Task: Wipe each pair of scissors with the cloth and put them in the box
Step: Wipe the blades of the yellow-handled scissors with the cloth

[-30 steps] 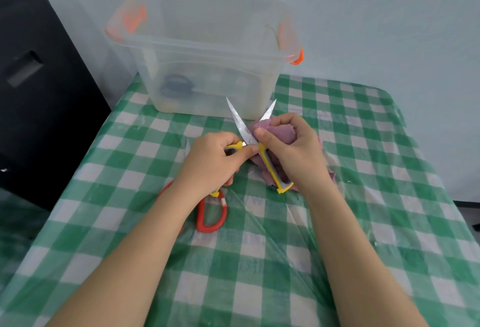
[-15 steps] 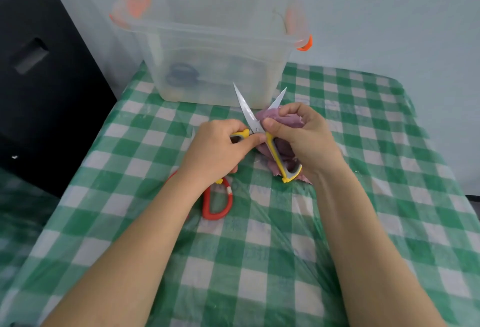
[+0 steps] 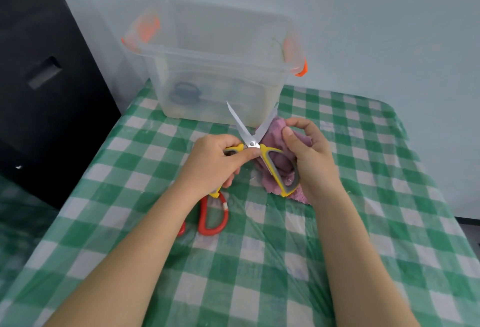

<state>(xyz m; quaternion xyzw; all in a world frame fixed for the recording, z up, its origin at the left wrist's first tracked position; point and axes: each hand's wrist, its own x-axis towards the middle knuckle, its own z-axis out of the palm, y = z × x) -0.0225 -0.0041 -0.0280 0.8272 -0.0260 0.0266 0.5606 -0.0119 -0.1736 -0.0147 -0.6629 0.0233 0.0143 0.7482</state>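
Yellow-handled scissors, blades spread: left hand grips one handle, hiding it; right hand clutches purple cloth. Red-handled scissors nearer, partly hidden.

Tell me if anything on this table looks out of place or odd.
Nothing looks damaged or spilled. The yellow scissors are held wide open, blades pointing up toward the box, while the right hand holds the purple cloth by them. Red scissors lie partly hidden under the left hand.
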